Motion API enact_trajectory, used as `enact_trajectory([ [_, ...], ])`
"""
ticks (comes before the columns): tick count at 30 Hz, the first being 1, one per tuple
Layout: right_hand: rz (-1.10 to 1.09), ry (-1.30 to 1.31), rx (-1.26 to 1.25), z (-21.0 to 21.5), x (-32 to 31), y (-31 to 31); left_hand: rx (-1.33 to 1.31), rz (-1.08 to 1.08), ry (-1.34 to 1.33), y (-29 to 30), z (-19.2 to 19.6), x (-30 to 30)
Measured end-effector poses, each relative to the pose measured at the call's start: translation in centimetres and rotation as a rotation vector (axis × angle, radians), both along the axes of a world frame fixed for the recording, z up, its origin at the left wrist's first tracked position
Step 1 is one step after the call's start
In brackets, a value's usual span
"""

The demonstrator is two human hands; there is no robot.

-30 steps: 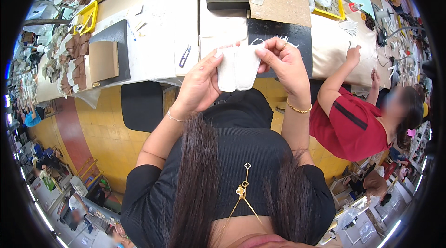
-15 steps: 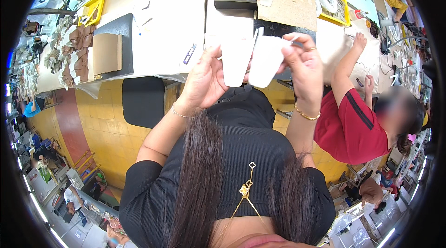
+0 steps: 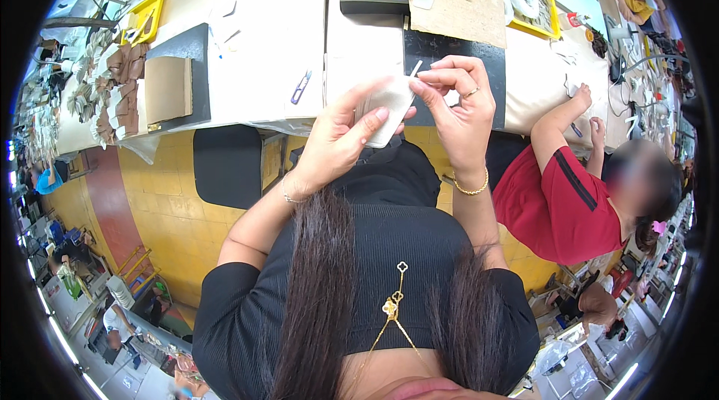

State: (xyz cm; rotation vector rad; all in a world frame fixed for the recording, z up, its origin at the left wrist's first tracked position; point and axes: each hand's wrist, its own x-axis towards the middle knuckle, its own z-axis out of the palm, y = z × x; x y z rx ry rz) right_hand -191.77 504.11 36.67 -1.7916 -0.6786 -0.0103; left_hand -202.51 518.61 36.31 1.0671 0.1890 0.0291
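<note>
My left hand (image 3: 346, 130) is closed around a white flat tapered piece (image 3: 389, 119), seemingly folded or stacked with another, its thumb lying across the face. Above my lap, just off the table's front edge, the piece tilts upward. My right hand (image 3: 463, 104) is pinched at its upper right corner, where a thin pale strip (image 3: 416, 69) sticks up by the fingertips. Whether the strip belongs to the piece I cannot tell. Thread snips (image 3: 302, 88) with a dark blue handle lie on the table left of my hands.
A black board (image 3: 457, 52) lies beyond my right hand, partly under a tan board (image 3: 457, 7) bearing white pieces. Behind stands a dark tray (image 3: 374, 5) with plastic bags. A brown pad (image 3: 169, 88) sits at left. To my right, a person in a red shirt (image 3: 558, 205) works.
Half a second ago two white pieces were spread apart between my hands. Now they appear together in my left hand, and my right fingers have moved left to the upper corner.
</note>
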Motion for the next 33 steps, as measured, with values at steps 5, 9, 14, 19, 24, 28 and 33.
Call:
enact_trajectory([
  [5, 0.011, -0.062, 0.05, 0.0, -0.2, -0.1, 0.187, 0.006, 0.091, 0.1, 0.0, -0.3],
  [9, 0.017, -0.155, 0.109, -0.4, -0.1, -0.4, 0.173, -0.007, 0.102, 0.0, 0.4, -0.4],
  [14, 0.167, -0.051, 0.216, -0.4, -0.4, -1.6, 0.008, 0.051, 0.097, 0.2, 0.7, -0.3],
  [19, 0.347, 0.001, 0.27, 1.1, -0.5, -3.1, -0.062, 0.104, 0.044, 1.3, 0.8, 0.0],
  [24, 0.377, 0.205, 0.407, 2.1, -1.5, -2.7, -0.091, 0.046, 0.016, 1.2, 1.3, 0.0],
  [28, 0.362, 0.3, 0.408, 2.0, -1.2, -2.0, -0.004, -0.024, 0.022, 1.3, 1.6, -0.1],
  [33, 0.387, 0.375, 0.272, 1.8, -0.8, -1.9, 0.091, -0.046, 0.062, 1.3, 1.7, -0.5],
])
